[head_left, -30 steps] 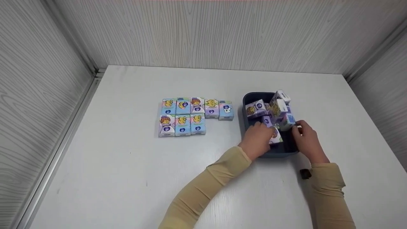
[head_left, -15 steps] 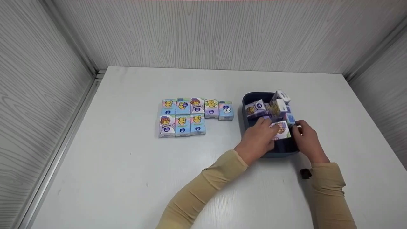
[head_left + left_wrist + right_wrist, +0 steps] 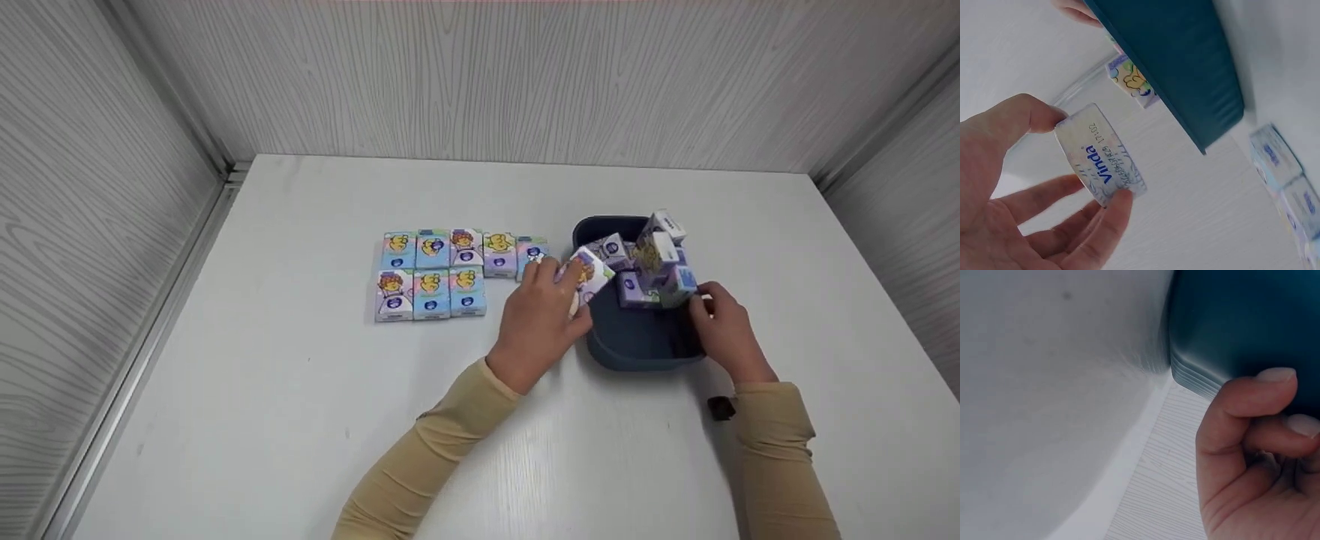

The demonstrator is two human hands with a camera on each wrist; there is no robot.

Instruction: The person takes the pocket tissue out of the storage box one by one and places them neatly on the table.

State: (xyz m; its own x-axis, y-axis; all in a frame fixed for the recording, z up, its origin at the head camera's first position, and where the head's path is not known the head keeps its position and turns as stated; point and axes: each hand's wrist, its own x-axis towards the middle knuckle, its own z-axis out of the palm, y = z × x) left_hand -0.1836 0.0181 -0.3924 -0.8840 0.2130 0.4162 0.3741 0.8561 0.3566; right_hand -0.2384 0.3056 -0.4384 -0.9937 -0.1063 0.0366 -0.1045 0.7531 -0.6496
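The left hand (image 3: 537,319) has its grip spread just wide enough to pinch a Vinda packet (image 3: 1095,157) between thumb and fingers, above the bench (image 3: 255,420) by the left rim of the blue bin (image 3: 641,352). The right hand (image 3: 726,330), fingers curled, holds the bin's right wall. More packets (image 3: 658,259) crowd its far end; eight others (image 3: 431,289) lie nearer the bench's far edge.

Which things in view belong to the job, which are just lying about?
Likely the job:
packet in left hand
dark blue bin, right hand on its edge
packets in bin
rows of packets

Apparently incidental:
table
wall panels
small black object by right sleeve, maybe attached
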